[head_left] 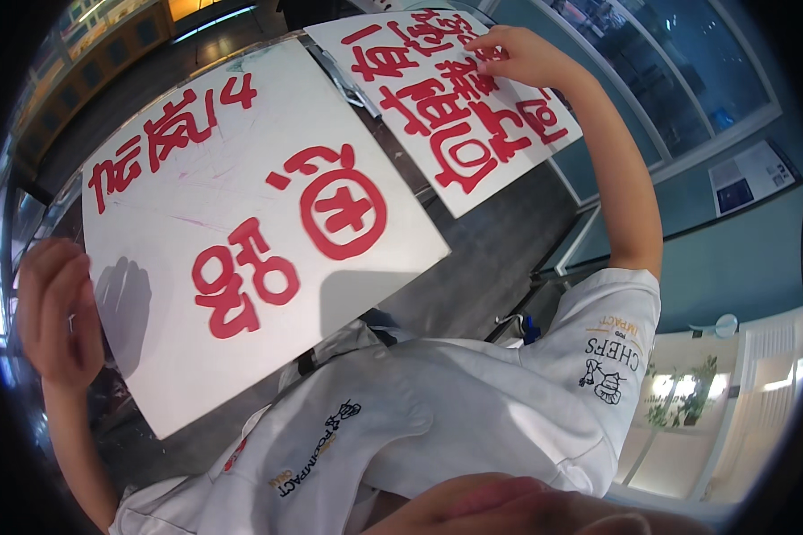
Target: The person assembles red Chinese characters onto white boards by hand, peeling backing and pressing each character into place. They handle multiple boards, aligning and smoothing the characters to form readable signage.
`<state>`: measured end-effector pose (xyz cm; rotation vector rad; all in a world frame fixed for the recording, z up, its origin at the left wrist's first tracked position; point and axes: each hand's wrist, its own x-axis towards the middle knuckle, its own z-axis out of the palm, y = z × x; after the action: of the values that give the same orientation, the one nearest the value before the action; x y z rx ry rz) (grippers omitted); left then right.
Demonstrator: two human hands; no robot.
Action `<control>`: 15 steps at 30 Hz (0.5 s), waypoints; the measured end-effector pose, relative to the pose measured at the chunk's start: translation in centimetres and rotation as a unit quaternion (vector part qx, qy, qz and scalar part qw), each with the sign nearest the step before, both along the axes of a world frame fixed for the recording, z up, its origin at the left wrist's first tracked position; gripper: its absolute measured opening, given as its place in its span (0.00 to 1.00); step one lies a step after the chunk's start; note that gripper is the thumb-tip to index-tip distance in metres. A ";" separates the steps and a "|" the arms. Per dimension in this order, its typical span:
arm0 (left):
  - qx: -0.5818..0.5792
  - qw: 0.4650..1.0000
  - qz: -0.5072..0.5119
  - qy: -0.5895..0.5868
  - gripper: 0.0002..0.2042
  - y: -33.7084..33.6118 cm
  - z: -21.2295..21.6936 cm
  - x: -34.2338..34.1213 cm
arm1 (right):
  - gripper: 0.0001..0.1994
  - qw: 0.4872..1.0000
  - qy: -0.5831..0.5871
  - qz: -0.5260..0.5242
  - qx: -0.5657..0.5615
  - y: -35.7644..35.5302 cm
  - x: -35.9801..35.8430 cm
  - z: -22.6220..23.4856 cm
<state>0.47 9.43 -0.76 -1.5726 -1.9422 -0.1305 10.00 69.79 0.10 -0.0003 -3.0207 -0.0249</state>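
White sign boards with red cut-out lettering: larger board fills the centre-left of the frame, smaller board sits at upper centre, their near edges just beside each other. Right hand at upper centre, fingertips pressed together on a red character near the smaller board's top edge, looks like smoothing or picking at a stuck letter. Left hand at the left edge, fingers loosely curled, holding nothing, just beside the larger board's left edge. Next move likely needs firm fingertip pressure without creasing the letter. White jacket covers the lower frame; dark table underneath; glass panels upper right.
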 end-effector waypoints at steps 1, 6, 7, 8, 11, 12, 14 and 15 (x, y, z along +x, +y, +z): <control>0.009 1.000 0.024 0.009 0.06 -0.2 0.4 0.7 | 0.16 1.000 -0.027 0.012 -0.007 0.2 -0.7 0.2; -0.044 0.998 0.047 -0.020 0.11 3.2 3.9 4.8 | 0.08 0.990 -0.108 0.060 -0.061 1.5 -1.8 2.0; -0.051 0.997 0.045 -0.032 0.11 4.6 4.8 5.6 | 0.07 0.987 -0.121 0.067 -0.076 1.9 -1.6 2.3; -0.067 0.994 0.069 -0.061 0.11 5.3 5.8 7.1 | 0.05 0.985 -0.134 0.025 -0.109 0.6 -2.3 2.8; -0.083 0.989 0.051 -0.109 0.10 10.3 8.5 10.4 | 0.05 0.949 -0.193 0.142 -0.203 1.0 -4.5 3.0; -0.069 0.991 0.020 -0.117 0.09 13.1 8.8 10.1 | 0.07 0.946 -0.181 0.150 -0.224 1.1 -4.1 3.2; -0.052 0.985 -0.018 -0.163 0.08 17.5 8.6 9.5 | 0.07 0.931 -0.171 0.173 -0.273 3.1 -3.2 3.7; -0.052 0.977 -0.015 -0.206 0.08 18.9 8.0 9.1 | 0.08 0.923 -0.163 0.185 -0.294 3.8 -2.8 3.9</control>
<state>9.54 28.37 7.22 -1.7506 -2.2690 -0.4030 7.23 73.56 4.00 0.5679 -3.1486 1.0020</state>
